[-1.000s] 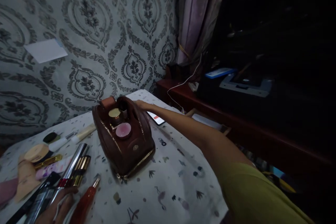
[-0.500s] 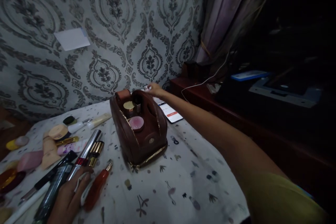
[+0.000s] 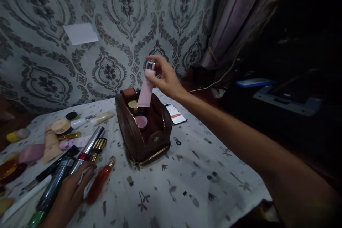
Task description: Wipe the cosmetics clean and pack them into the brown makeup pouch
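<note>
Right grip: our right grip (image 3: pixel 164 76) is closed around the capped end of a pink tube (image 3: pixel 145 92), thumb on the near side and fingers over the silver cap; the arm reaches in from the right
Pink tube: tilted, cap uppermost, flat end down over the open mouth of a brown bag (image 3: pixel 123 124); whether that end dips below the rim we cannot tell
Brown bag: upright on the bench (image 3: pixel 192 181), its top unzipped; inside we see a gold-topped jar (image 3: pixel 132 104) and, nearer us, a round pink item (image 3: pixel 141 121)
Left grip: our left grip (image 3: pixel 70 188) lies low on the left with fingers bent, between a dark bottle with a green end (image 3: pixel 55 183) and an orange-red bottle (image 3: pixel 99 185); something white shows at the fingers; how far they close on anything we cannot tell
Left side of bench: a silver tube with a red band (image 3: pixel 93 139) slants beyond the left fingertips; gold tubes (image 3: pixel 98 149) lie just beside it; farther left we have a beige tube (image 3: pixel 50 146) and a round beige jar (image 3: pixel 61 126)
Beyond the bag: a phone (image 3: pixel 176 114) lies to its right, screen lit; behind everything we see patterned wallpaper (image 3: pixel 124 0) bearing a white sheet (image 3: pixel 81 34)
</note>
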Motion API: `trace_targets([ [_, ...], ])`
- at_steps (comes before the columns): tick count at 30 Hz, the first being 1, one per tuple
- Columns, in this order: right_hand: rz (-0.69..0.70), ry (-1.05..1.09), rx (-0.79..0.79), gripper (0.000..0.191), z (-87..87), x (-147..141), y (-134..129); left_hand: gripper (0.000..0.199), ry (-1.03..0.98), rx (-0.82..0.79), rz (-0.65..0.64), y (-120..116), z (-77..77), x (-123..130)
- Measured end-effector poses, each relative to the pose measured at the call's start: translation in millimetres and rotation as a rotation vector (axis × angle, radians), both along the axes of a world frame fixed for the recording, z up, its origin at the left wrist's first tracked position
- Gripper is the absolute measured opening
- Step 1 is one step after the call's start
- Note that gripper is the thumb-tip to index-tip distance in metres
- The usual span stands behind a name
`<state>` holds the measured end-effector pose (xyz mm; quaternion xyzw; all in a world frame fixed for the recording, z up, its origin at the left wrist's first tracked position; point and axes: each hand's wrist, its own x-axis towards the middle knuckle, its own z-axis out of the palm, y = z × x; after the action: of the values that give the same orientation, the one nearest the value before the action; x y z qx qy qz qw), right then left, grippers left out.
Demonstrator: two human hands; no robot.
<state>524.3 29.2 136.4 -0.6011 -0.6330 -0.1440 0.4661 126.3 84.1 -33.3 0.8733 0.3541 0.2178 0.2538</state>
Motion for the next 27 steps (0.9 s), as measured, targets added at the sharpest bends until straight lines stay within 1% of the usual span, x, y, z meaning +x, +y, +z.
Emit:
trace_targets([
  [2, -0.010, -0.024, -0.061, 0.041, -7.2, -6, 5, 0.050, 0.015, 0.002, 0.006, -2, 2.4, 1],
  [4, -0.050, -0.057, -0.114, 0.035, -14.9, -11, 10, 0.049, 0.024, 0.005, 0.014, -2, 3.2, 1],
  [7, -0.101, -0.130, -0.205, 0.028, -24.4, -16, 13, 0.050, 0.029, 0.013, 0.040, -1, 1.1, 1],
  [10, -0.119, -0.190, -0.302, 0.024, -29.1, -21, 13, 0.050, 0.040, 0.036, 0.044, 2, -2.0, -2],
  [16, -0.195, -0.264, -0.469, 0.026, -25.5, -27, 15, 0.046, 0.048, 0.047, 0.001, 3, -0.2, -3],
  [19, -0.214, -0.280, -0.530, 0.029, -21.9, -30, 19, 0.051, 0.016, 0.072, 0.015, 1, 1.2, -1],
  [21, -0.224, -0.299, -0.598, 0.032, -19.7, -33, 20, 0.055, 0.005, 0.089, 0.039, 1, 0.9, 0],
  [24, -0.238, -0.353, -0.692, 0.032, -17.5, -36, 20, 0.052, 0.028, 0.055, 0.025, 3, -1.0, -1],
  [27, -0.231, -0.402, -0.715, 0.032, -17.7, -37, 20, 0.048, 0.044, 0.011, 0.022, 3, -2.8, -2],
])
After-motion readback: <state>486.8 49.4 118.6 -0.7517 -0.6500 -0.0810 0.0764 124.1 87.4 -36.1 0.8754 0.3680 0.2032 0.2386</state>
